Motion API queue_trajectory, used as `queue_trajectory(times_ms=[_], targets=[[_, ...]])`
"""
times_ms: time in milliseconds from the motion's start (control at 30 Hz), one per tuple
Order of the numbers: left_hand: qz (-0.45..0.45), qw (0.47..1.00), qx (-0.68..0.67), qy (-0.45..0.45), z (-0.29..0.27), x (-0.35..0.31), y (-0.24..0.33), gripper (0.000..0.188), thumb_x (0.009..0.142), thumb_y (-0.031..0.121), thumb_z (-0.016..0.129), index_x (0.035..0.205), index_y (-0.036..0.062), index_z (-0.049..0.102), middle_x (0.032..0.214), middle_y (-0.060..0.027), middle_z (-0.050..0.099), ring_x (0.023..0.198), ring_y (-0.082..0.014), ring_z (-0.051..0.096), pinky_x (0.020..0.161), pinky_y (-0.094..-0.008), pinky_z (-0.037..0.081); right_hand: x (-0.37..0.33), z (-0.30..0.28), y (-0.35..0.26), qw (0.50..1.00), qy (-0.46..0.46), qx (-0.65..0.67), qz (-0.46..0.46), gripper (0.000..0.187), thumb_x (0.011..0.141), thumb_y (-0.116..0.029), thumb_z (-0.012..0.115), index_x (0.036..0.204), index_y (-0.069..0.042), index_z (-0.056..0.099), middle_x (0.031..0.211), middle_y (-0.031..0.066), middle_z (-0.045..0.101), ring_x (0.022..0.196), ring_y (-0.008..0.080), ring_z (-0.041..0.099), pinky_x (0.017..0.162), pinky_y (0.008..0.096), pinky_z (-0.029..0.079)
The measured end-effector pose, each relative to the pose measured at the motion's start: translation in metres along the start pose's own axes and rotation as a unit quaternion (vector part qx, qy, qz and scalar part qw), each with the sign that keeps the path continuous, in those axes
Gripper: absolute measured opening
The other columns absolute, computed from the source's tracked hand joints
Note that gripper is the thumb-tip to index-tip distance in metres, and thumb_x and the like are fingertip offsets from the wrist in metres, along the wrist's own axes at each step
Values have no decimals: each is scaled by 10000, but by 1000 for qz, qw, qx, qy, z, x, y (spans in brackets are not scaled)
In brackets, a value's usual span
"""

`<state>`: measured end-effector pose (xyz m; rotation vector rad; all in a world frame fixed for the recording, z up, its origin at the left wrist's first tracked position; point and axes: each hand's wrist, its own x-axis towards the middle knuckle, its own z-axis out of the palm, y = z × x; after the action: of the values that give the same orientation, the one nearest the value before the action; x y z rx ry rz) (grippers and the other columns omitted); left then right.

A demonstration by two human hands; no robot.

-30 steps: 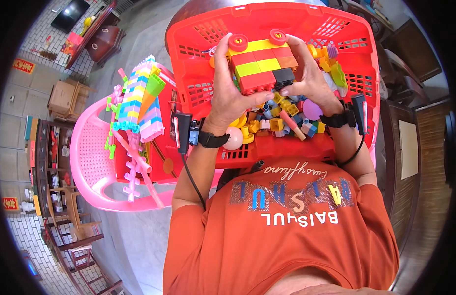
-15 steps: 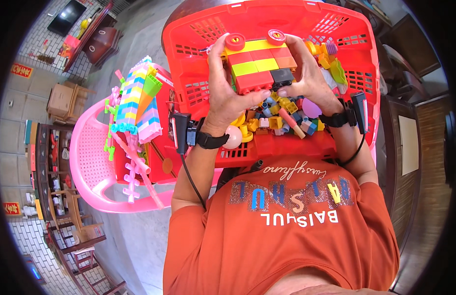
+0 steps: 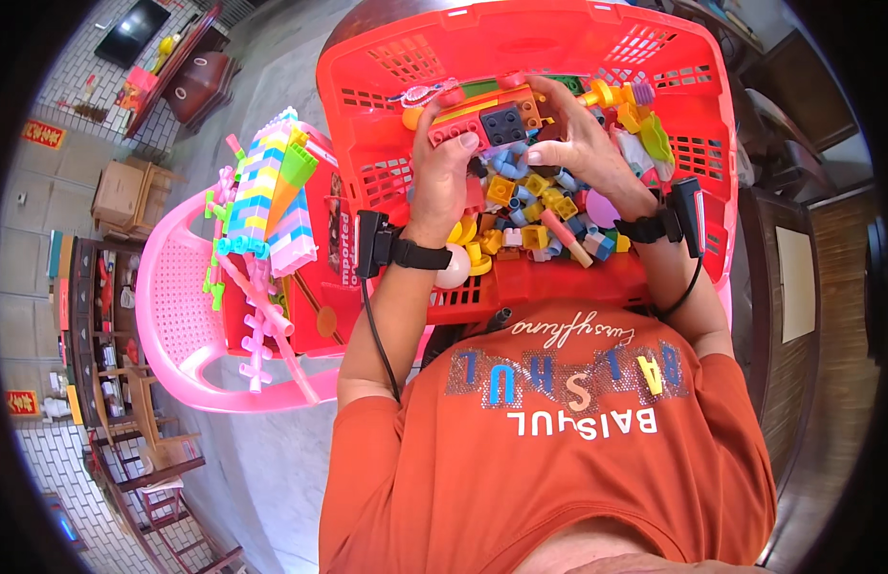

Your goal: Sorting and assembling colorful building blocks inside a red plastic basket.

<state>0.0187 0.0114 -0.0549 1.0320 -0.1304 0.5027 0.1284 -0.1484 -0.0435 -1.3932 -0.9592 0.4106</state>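
In my left hand (image 3: 440,182) is a toy car built of plastic blocks (image 3: 504,124), the thumb pressed on its near side. Red, yellow and orange blocks make up the car, with a black one at its near right and round red wheels along the far side. My right hand (image 3: 592,153) curves round the car's right end, its fingers at the far corner and its thumb spread away from the blocks. Under both hands lie loose building blocks (image 3: 559,201) in a big red plastic basket (image 3: 559,282). The left fingertips are hidden behind the car.
A pink plastic chair (image 3: 181,297) stands at the left, bearing a pastel block build (image 3: 257,196) and pink connector sticks (image 3: 272,311). Beside my left wrist in the basket is a pale ball (image 3: 454,268). Dark wooden furniture (image 3: 788,316) is at the right.
The block car has gone down and tipped, so the studs of its black block now face up. My right thumb has come away from it, while the left hand keeps its hold.
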Motion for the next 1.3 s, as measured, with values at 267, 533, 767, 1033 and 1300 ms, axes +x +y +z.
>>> queue_trajectory(times_ms=[267,533,767,1033,1300], targets=[[-87,996,-21,0,-10,4,-5,487,862,251,594,1268,41,428,1147,-140,593,1057,-267,602,851,-402,508,0,4,2,993,45,-102,-27,781,761,-318,757,1364,-29,355,1177,151,546,1078,226,548,882,328,451],[-56,993,104,-22,8,-1,-4,458,840,191,685,1222,44,478,1112,-75,611,1023,-201,608,847,-310,491,5,-9,12,996,70,41,36,436,880,-251,658,1224,-33,503,948,76,640,827,132,641,729,252,524],[-37,987,152,39,-5,-1,-12,422,820,113,694,1186,28,501,1101,-87,608,968,-148,606,840,-290,497,4,-12,13,995,62,-51,59,373,921,-337,582,1129,-28,568,883,41,634,763,93,611,676,232,510],[-18,989,145,26,-5,0,-10,410,804,91,692,1153,1,496,1053,-84,611,928,-134,604,793,-270,499,1,-5,3,992,47,-79,89,433,935,-420,526,1103,-27,595,856,19,628,708,66,569,629,220,482],[-15,995,85,58,-7,4,-12,297,799,54,686,1064,3,561,1002,-64,628,883,-123,616,760,-261,511,0,-4,8,989,24,-74,124,480,939,-445,506,1177,-32,556,877,24,611,716,81,590,637,221,493]])
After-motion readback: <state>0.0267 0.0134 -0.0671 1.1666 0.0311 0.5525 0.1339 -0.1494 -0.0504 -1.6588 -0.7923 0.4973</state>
